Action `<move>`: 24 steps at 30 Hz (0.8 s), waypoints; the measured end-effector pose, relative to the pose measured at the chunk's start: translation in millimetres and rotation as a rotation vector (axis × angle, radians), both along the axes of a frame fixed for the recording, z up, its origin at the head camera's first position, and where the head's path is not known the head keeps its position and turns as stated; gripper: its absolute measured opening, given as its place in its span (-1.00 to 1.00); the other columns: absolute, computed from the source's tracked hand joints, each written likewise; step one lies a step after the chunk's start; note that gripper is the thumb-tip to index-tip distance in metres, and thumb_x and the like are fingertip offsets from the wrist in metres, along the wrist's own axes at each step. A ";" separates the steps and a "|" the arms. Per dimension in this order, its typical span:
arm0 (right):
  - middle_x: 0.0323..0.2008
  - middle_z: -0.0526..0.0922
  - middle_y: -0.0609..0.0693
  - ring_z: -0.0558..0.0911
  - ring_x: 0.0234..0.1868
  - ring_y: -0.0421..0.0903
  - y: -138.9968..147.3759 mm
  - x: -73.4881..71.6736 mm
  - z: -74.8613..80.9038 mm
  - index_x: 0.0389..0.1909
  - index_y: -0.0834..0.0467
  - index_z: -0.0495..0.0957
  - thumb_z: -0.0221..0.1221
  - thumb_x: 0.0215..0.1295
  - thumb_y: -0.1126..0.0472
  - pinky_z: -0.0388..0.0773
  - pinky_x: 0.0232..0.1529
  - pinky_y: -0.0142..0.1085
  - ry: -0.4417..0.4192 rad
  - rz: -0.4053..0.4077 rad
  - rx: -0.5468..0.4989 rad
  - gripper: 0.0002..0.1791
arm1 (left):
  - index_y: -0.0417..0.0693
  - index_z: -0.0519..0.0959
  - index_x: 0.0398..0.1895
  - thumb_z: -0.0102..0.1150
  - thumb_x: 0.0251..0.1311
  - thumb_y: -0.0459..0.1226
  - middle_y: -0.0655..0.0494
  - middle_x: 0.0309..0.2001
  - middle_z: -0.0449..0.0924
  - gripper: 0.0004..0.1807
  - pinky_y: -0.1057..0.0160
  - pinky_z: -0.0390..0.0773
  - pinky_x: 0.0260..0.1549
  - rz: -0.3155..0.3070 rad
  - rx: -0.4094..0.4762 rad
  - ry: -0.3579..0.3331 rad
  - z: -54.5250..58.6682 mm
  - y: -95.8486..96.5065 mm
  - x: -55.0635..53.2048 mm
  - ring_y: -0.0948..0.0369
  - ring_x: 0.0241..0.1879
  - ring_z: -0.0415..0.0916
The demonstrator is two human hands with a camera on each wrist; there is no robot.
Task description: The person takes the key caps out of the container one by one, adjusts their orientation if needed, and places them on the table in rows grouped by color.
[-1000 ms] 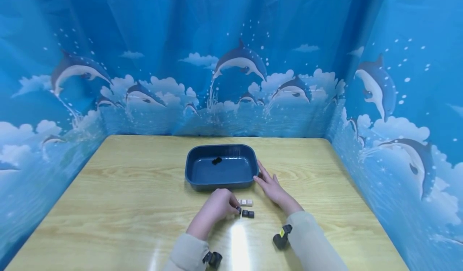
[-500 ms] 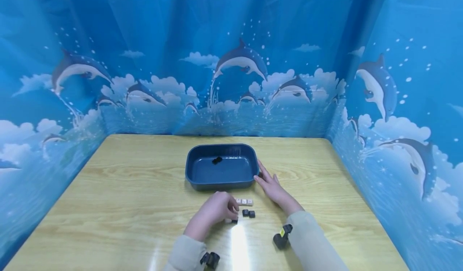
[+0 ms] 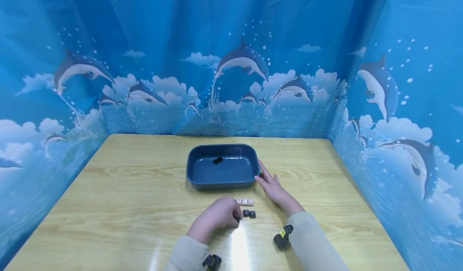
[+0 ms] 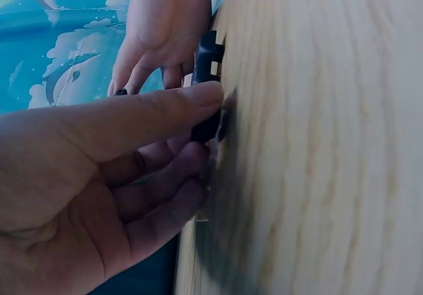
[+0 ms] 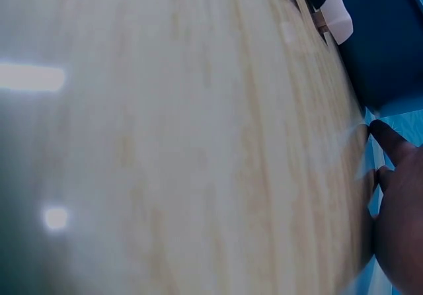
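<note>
My left hand [image 3: 218,214] pinches a small black keycap [image 4: 206,128] between thumb and fingers, low over the wooden table; the fingers partly cover it. To the right of those fingers, two black keycaps [image 3: 249,214] lie side by side. Just behind is a row of white keycaps [image 3: 245,202], its left end hidden by the left hand. My right hand [image 3: 275,191] rests with extended fingers against the right side of a dark blue tray [image 3: 222,185]. Inside the tray sit black pieces [image 3: 218,160], too small to tell apart.
The wooden table [image 3: 137,206] extends around the tray and keycaps. A blue curtain printed with dolphins [image 3: 238,62] encloses the back and sides. Each sleeve carries a black wrist camera [image 3: 281,241].
The left hand shifts toward me with a black keycap, which appears lower beneath its fingers half a second ago; the fingers now curl around it. The right hand keeps its place by the tray.
</note>
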State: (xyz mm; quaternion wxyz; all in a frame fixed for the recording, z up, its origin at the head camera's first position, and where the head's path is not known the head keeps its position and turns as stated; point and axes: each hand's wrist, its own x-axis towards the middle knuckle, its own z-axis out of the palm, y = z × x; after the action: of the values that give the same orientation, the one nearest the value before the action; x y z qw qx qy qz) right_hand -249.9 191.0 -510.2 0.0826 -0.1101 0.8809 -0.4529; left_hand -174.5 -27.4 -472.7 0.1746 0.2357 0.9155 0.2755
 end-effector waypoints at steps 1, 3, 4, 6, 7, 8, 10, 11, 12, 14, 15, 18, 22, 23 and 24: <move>0.36 0.29 0.18 0.18 0.42 0.12 -0.1 0.0 0.1 0.56 -0.11 -0.18 -0.11 0.54 -0.06 -0.62 0.36 0.06 -0.003 0.000 0.000 -0.30 | 0.08 0.75 -0.39 0.50 -0.18 -0.39 0.38 -0.47 0.59 -0.76 0.32 0.51 -0.30 0.024 0.018 -0.009 0.6 0.0 -0.2 0.38 -0.44 0.47; 0.37 0.27 0.18 0.16 0.43 0.13 -0.1 -0.2 -0.1 0.56 -0.10 -0.19 -0.12 0.54 -0.07 -0.63 0.35 0.06 -0.008 0.000 0.000 -0.30 | 0.05 0.75 -0.36 0.50 -0.17 -0.40 0.33 -0.43 0.64 -0.76 0.30 0.54 -0.29 0.067 0.061 -0.012 1.8 -0.1 -1.4 0.36 -0.41 0.50; 0.37 0.27 0.18 0.16 0.43 0.13 0.0 -0.1 -0.1 0.56 -0.11 -0.19 -0.12 0.54 -0.07 -0.63 0.35 0.06 -0.011 0.000 0.000 -0.30 | 0.03 0.75 -0.35 0.50 -0.17 -0.40 0.31 -0.41 0.65 -0.75 0.29 0.55 -0.29 0.087 0.085 -0.016 2.4 -0.2 -2.1 0.35 -0.40 0.52; 0.37 0.27 0.18 0.16 0.43 0.14 0.3 -0.2 -0.2 0.56 -0.10 -0.19 -0.12 0.54 -0.08 -0.63 0.35 0.07 -0.010 -0.001 0.001 -0.29 | 0.02 0.75 -0.31 0.50 -0.17 -0.40 0.27 -0.36 0.66 -0.72 0.29 0.57 -0.28 0.122 0.123 -0.022 2.4 -0.3 -3.7 0.33 -0.38 0.54; 0.37 0.27 0.18 0.16 0.43 0.14 0.5 -0.3 -0.4 0.56 -0.10 -0.19 -0.12 0.54 -0.07 -0.63 0.35 0.07 -0.009 -0.001 0.001 -0.29 | 0.01 0.74 -0.30 0.49 -0.16 -0.40 0.26 -0.35 0.66 -0.72 0.29 0.58 -0.28 0.131 0.138 -0.021 2.3 -0.2 -4.5 0.32 -0.37 0.54; 0.37 0.27 0.19 0.16 0.42 0.15 0.7 -0.2 -0.5 0.56 -0.09 -0.19 -0.12 0.54 -0.07 -0.63 0.35 0.07 -0.006 -0.001 0.002 -0.29 | 0.01 0.74 -0.28 0.49 -0.16 -0.40 0.26 -0.33 0.66 -0.71 0.29 0.58 -0.26 0.134 0.144 -0.012 1.8 -0.2 -5.3 0.33 -0.35 0.54; 0.37 0.28 0.19 0.17 0.42 0.15 1.1 -0.1 -0.5 0.56 -0.09 -0.19 -0.12 0.54 -0.06 -0.63 0.35 0.07 -0.004 -0.002 0.002 -0.29 | 0.00 0.73 -0.26 0.48 -0.15 -0.42 0.25 -0.33 0.65 -0.70 0.30 0.58 -0.26 0.138 0.152 -0.010 0.3 0.0 -6.0 0.33 -0.35 0.54; 0.36 0.28 0.19 0.17 0.42 0.15 1.1 0.0 -0.5 0.56 -0.09 -0.19 -0.11 0.54 -0.06 -0.63 0.35 0.07 -0.001 -0.002 0.000 -0.29 | 0.00 0.73 -0.26 0.47 -0.15 -0.42 0.25 -0.33 0.64 -0.70 0.30 0.57 -0.26 0.136 0.150 -0.005 -0.8 0.1 -6.3 0.33 -0.35 0.53; 0.37 0.27 0.19 0.17 0.42 0.15 1.2 -0.1 -0.7 0.56 -0.10 -0.19 -0.11 0.54 -0.06 -0.64 0.35 0.07 -0.002 -0.002 -0.003 -0.29 | 0.00 0.73 -0.27 0.46 -0.15 -0.43 0.25 -0.34 0.64 -0.70 0.31 0.57 -0.27 0.134 0.151 -0.003 -1.8 0.3 -6.3 0.32 -0.36 0.53; 0.36 0.28 0.19 0.17 0.42 0.15 1.0 -0.2 -0.9 0.56 -0.10 -0.19 -0.11 0.54 -0.06 -0.63 0.35 0.07 -0.004 -0.002 -0.007 -0.29 | -0.01 0.72 -0.28 0.45 -0.14 -0.45 0.25 -0.36 0.63 -0.70 0.31 0.57 -0.29 0.136 0.150 -0.001 -3.9 0.6 -6.1 0.33 -0.38 0.52; 0.37 0.28 0.18 0.16 0.42 0.15 0.9 -0.1 -0.7 0.56 -0.11 -0.18 -0.11 0.54 -0.06 -0.63 0.35 0.06 -0.007 -0.004 -0.008 -0.29 | 0.00 0.72 -0.28 0.44 -0.14 -0.46 0.26 -0.38 0.63 -0.70 0.31 0.57 -0.31 0.142 0.151 -0.005 -4.8 0.9 -5.9 0.33 -0.39 0.52; 0.37 0.27 0.17 0.15 0.43 0.14 0.3 0.7 0.1 0.56 -0.14 -0.19 -0.11 0.54 -0.07 -0.63 0.35 0.05 -0.019 -0.005 -0.008 -0.30 | 0.01 0.73 -0.29 0.42 -0.15 -0.48 0.27 -0.40 0.63 -0.69 0.32 0.56 -0.34 0.169 0.147 -0.008 -7.2 1.1 -5.8 0.33 -0.42 0.51; 0.37 0.27 0.17 0.15 0.43 0.14 0.1 1.1 0.8 0.56 -0.15 -0.19 -0.12 0.53 -0.09 -0.64 0.35 0.05 -0.024 -0.006 -0.008 -0.30 | 0.03 0.74 -0.30 0.45 -0.15 -0.47 0.28 -0.41 0.63 -0.69 0.31 0.55 -0.37 0.207 0.125 -0.005 -8.6 1.4 -6.2 0.33 -0.44 0.50; 0.37 0.27 0.17 0.16 0.43 0.14 0.2 0.9 0.8 0.56 -0.15 -0.19 -0.12 0.53 -0.09 -0.63 0.36 0.05 -0.024 -0.007 -0.007 -0.30 | 0.04 0.74 -0.30 0.46 -0.15 -0.46 0.29 -0.42 0.62 -0.69 0.31 0.54 -0.36 0.213 0.114 0.000 -8.8 1.3 -6.2 0.32 -0.44 0.48; 0.37 0.27 0.17 0.16 0.43 0.14 0.3 0.5 0.6 0.56 -0.15 -0.19 -0.12 0.53 -0.09 -0.64 0.35 0.05 -0.024 -0.007 -0.008 -0.30 | 0.05 0.74 -0.30 0.47 -0.15 -0.45 0.30 -0.44 0.61 -0.70 0.29 0.53 -0.36 0.220 0.104 0.002 -8.5 1.2 -5.9 0.32 -0.44 0.47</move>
State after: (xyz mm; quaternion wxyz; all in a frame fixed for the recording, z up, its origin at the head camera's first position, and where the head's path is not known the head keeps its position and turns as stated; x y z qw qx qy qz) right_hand -249.4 191.3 -509.6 0.0911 -0.1018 0.8784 -0.4580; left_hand -180.4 -26.3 -481.3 0.1302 0.1429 0.9205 0.3397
